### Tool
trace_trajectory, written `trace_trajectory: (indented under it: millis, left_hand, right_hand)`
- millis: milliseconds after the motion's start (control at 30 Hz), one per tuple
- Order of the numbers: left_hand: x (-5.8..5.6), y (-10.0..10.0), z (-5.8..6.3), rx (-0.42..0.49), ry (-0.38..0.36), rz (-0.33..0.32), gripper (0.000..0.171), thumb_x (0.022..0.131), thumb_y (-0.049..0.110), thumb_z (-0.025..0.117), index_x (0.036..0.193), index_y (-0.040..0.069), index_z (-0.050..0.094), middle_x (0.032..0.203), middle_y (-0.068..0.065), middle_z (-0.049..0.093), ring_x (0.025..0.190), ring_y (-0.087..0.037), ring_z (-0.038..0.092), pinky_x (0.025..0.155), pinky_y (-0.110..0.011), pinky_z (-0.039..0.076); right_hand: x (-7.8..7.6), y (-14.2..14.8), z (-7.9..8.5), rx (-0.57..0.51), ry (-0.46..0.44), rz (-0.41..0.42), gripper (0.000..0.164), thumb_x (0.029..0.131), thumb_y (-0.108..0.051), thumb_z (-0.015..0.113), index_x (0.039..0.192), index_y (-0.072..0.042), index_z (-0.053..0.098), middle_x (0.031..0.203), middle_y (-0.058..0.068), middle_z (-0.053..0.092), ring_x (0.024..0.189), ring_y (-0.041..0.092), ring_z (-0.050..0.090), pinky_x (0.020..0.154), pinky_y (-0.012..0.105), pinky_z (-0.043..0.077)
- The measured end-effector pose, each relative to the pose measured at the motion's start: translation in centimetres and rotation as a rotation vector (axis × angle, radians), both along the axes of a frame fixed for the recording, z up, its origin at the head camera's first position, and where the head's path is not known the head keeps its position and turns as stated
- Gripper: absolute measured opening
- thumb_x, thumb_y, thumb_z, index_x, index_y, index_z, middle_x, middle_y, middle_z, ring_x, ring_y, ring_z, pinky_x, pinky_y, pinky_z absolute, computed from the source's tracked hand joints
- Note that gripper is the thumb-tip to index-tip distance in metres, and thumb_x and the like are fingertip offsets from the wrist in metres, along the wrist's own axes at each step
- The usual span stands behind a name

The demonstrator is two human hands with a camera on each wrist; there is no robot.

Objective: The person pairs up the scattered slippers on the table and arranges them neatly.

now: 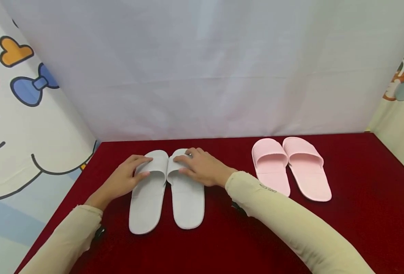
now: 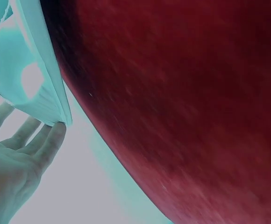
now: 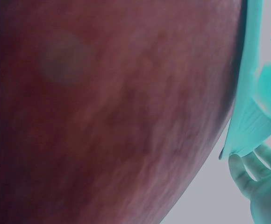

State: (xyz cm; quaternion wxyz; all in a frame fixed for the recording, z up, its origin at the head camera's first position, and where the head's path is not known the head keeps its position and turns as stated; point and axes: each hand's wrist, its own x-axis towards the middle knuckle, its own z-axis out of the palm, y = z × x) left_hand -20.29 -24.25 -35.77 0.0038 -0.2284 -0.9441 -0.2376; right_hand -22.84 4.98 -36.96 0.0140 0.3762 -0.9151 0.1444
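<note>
A pair of white slippers lies side by side on the red cloth, toes toward the back. My left hand (image 1: pixel 128 173) rests over the strap of the left white slipper (image 1: pixel 148 207), the thumb by the strap's opening. In the left wrist view its fingertips (image 2: pixel 58 128) touch the slipper's edge near the toe. Across the strap of the right white slipper (image 1: pixel 188 201) lies my right hand (image 1: pixel 202 167), fingers spread and slightly bent. The right wrist view has its fingertips (image 3: pixel 235 158) against that slipper's toe edge. Neither hand visibly curls around a slipper.
To the right lies a pair of pink slippers, the left one (image 1: pixel 272 179) and the right one (image 1: pixel 309 180) touching near their straps. The red cloth (image 1: pixel 222 236) covers the table. A white curtain (image 1: pixel 202 76) hangs behind, and a cartoon-printed panel (image 1: pixel 34 133) stands at left.
</note>
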Motion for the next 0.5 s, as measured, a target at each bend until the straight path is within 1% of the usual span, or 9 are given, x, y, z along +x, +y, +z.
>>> trace_trajectory:
  millis: [167,267,400,500]
  left_hand:
    - [-0.8,1.4,-0.1,0.012,0.003,-0.007,0.045,0.099,0.019,0.062,0.141,0.004,0.053,0.139,-0.022,0.049,0.128,-0.039,0.05,0.105,-0.059,0.043]
    - [-1.3,2.4,-0.1,0.017,-0.006,-0.005,0.046,0.099,0.019,0.062,0.141,0.004,0.053,0.14,-0.022,0.049,0.129,-0.039,0.05,0.106,-0.058,0.042]
    - [-1.8,3.6,-0.3,0.018,-0.018,0.005,0.046,0.098,0.018,0.062,0.141,0.004,0.053,0.14,-0.021,0.048,0.129,-0.038,0.05,0.107,-0.057,0.042]
    - [-2.2,4.5,-0.5,0.01,-0.024,0.0,0.046,0.099,0.02,0.062,0.141,0.004,0.053,0.14,-0.021,0.049,0.13,-0.038,0.049,0.108,-0.057,0.041]
  right_hand:
    - [-0.3,1.2,0.3,0.007,-0.013,-0.017,0.043,0.105,-0.046,0.042,0.146,-0.031,0.046,0.142,0.014,0.05,0.13,0.032,0.049,0.11,0.047,0.041]
    - [-0.5,2.1,0.4,0.002,-0.019,-0.018,0.043,0.105,-0.044,0.043,0.146,-0.029,0.046,0.141,0.015,0.051,0.13,0.033,0.05,0.111,0.047,0.041]
    - [-0.8,3.2,0.4,-0.014,-0.013,-0.018,0.042,0.105,-0.042,0.044,0.144,-0.028,0.049,0.138,0.015,0.052,0.128,0.033,0.051,0.11,0.046,0.041]
    - [-1.0,4.1,0.2,-0.018,-0.008,-0.019,0.041,0.105,-0.041,0.046,0.143,-0.027,0.05,0.137,0.015,0.053,0.127,0.033,0.051,0.11,0.046,0.041]
